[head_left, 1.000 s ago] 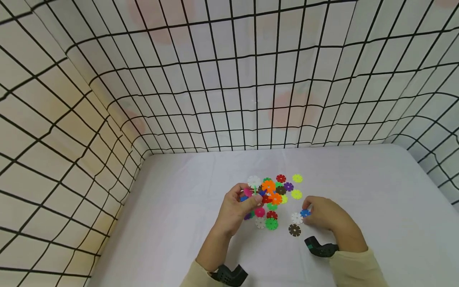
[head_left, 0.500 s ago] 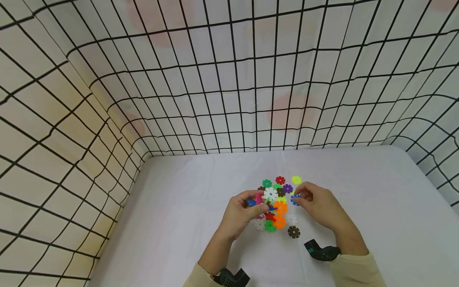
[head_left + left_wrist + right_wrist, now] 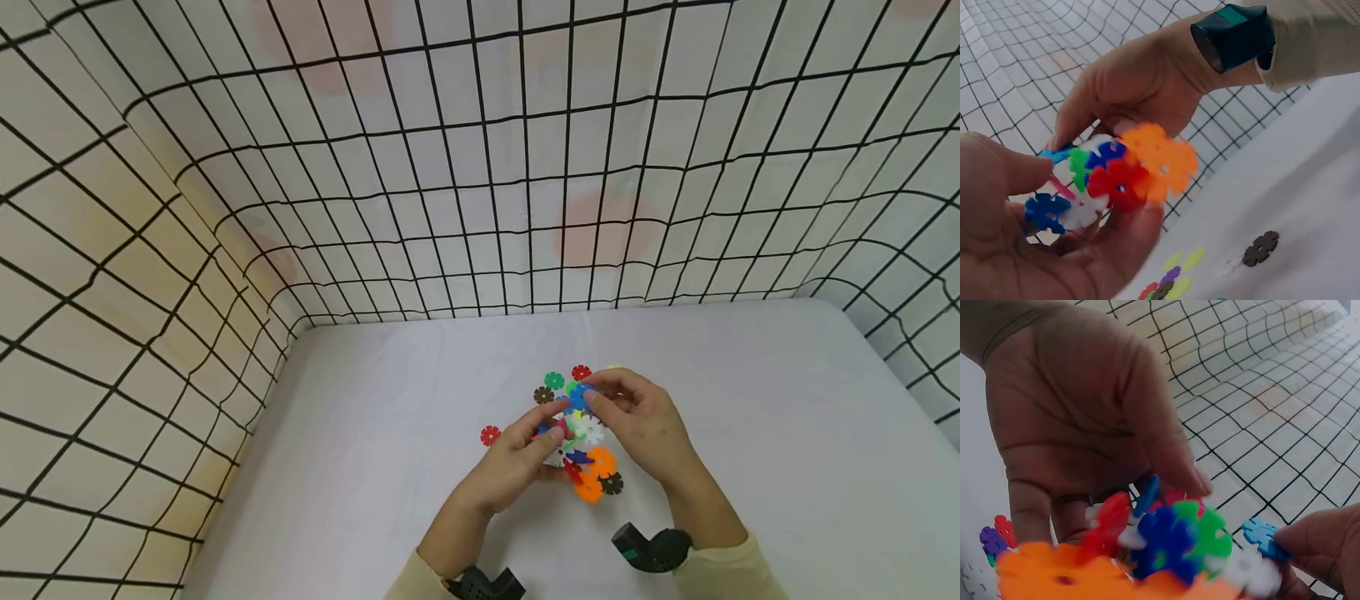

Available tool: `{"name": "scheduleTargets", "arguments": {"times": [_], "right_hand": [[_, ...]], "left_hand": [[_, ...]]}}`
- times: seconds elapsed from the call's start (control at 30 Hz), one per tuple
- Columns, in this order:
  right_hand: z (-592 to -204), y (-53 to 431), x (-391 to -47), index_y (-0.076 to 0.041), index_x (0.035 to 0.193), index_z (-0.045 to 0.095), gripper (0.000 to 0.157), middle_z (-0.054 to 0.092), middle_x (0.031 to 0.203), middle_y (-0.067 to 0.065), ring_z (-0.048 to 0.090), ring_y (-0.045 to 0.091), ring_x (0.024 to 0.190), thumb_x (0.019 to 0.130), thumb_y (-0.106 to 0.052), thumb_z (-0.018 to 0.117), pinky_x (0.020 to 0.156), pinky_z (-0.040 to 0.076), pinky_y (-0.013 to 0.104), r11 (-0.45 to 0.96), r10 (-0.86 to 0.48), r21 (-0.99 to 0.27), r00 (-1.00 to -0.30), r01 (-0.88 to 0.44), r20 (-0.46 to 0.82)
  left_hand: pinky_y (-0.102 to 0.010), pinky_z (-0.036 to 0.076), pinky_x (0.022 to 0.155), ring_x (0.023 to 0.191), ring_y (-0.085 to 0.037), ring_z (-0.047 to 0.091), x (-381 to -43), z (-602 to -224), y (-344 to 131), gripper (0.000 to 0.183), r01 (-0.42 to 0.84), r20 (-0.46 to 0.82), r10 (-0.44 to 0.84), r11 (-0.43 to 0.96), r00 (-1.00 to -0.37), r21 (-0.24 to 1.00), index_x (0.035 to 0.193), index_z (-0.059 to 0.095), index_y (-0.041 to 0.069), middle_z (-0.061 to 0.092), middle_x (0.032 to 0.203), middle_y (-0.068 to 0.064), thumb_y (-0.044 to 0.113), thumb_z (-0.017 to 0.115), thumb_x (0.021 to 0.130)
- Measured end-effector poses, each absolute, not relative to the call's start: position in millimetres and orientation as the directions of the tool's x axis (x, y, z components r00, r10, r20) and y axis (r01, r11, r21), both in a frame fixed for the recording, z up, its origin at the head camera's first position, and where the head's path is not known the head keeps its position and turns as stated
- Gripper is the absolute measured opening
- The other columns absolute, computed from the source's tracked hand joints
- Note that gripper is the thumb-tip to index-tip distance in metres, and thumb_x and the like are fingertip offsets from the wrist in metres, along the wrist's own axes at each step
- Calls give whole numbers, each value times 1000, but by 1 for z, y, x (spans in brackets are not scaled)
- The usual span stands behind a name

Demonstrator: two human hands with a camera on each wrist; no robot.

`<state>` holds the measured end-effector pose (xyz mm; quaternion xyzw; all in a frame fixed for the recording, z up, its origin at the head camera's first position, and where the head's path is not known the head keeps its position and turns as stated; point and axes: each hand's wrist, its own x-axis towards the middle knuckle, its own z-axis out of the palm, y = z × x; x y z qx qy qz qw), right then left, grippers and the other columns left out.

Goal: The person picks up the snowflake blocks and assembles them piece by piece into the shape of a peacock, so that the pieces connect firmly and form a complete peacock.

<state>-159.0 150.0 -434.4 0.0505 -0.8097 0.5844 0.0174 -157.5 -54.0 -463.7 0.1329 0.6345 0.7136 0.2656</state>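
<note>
My left hand [image 3: 498, 475] grips a cluster of interlocked notched plastic building discs. Two orange discs [image 3: 601, 461] hang at its near end, with a red disc [image 3: 1121, 185] and a dark blue disc [image 3: 1166, 540] beside them. White, green and pink discs also belong to the cluster, partly hidden by the fingers. Thumb and fingers of my right hand [image 3: 648, 429] pinch a single blue disc [image 3: 581, 397], held at the cluster's far side. In the right wrist view this blue disc [image 3: 1263, 536] shows apart from the cluster, tilted between the fingertips.
Loose discs lie on the white table [image 3: 360, 467] under and behind the hands, among them a green disc [image 3: 554, 381] and a brown disc [image 3: 543, 396]. A red disc [image 3: 490, 435] lies left of the left hand. Black wire mesh [image 3: 525, 175] surrounds the table's back and sides.
My right hand has lifted the blue disc from the right side and carried it left to the cluster. The left hand has turned the cluster, so its orange discs now point down toward me.
</note>
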Motion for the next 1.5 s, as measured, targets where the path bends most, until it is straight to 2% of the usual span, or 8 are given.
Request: {"name": "scheduleTargets", "arguments": {"times": [0.17,0.37,0.5,0.7,0.93,1.13,1.33,1.5], "right_hand": [[-436,150,-159,-6,115,71,21,65,95,10,65,14,79,98,-17,69,70,57,20,363,-110,-918,-985,-162,130],[-438,151,-158,-6,113,72,18,67,103,12,68,18,84,98,-14,68,75,58,18,343,-130,-923,-982,-177,140],[-438,150,-159,-7,112,71,15,67,104,11,66,26,87,99,-15,67,75,57,19,322,-153,-927,-977,-191,148],[-438,148,-160,-8,111,69,13,66,102,9,63,18,86,101,-14,64,75,56,23,304,-185,-935,-974,-183,130],[-438,145,-161,-10,109,70,11,68,103,7,63,22,90,101,-14,65,76,57,23,322,-194,-931,-975,-171,112],[-438,139,-159,-13,109,70,10,70,104,4,62,22,94,100,-13,64,77,56,23,353,-191,-916,-974,-188,126],[-440,136,-158,-14,108,70,10,72,104,1,65,17,97,100,-15,66,83,56,20,380,-179,-901,-972,-209,150],[-441,137,-161,-12,113,69,15,70,103,5,65,18,92,101,-20,66,80,56,19,348,-156,-919,-978,-183,135]], "left_hand": [[-33,62,85,99,-17,70,-157,-465,-52,56,-39,-67,459,70,-886,997,153,45,21,64,124,-8,26,66,101],[-25,60,83,99,-13,68,-155,-467,-50,44,77,18,380,140,-925,987,141,56,19,68,123,-6,28,68,99],[-20,59,78,91,-11,68,-157,-466,-49,42,77,32,336,123,-942,989,136,59,15,68,118,-7,26,71,97],[-17,57,69,82,-11,67,-158,-465,-49,35,27,2,285,85,-958,996,125,66,13,68,111,-7,26,76,93],[-19,57,81,92,-11,67,-157,-464,-51,40,155,110,272,150,-956,976,129,66,15,72,104,-6,26,77,92],[-20,59,81,90,-12,68,-157,-461,-53,45,223,178,287,130,-941,966,134,63,13,72,103,-9,20,78,92],[-21,60,79,91,-12,70,-156,-460,-54,45,210,174,278,103,-945,972,134,62,12,73,107,-11,17,77,92],[-18,58,81,93,-13,68,-159,-462,-51,48,106,101,242,5,-965,994,134,53,7,68,112,-14,23,75,95]]}}
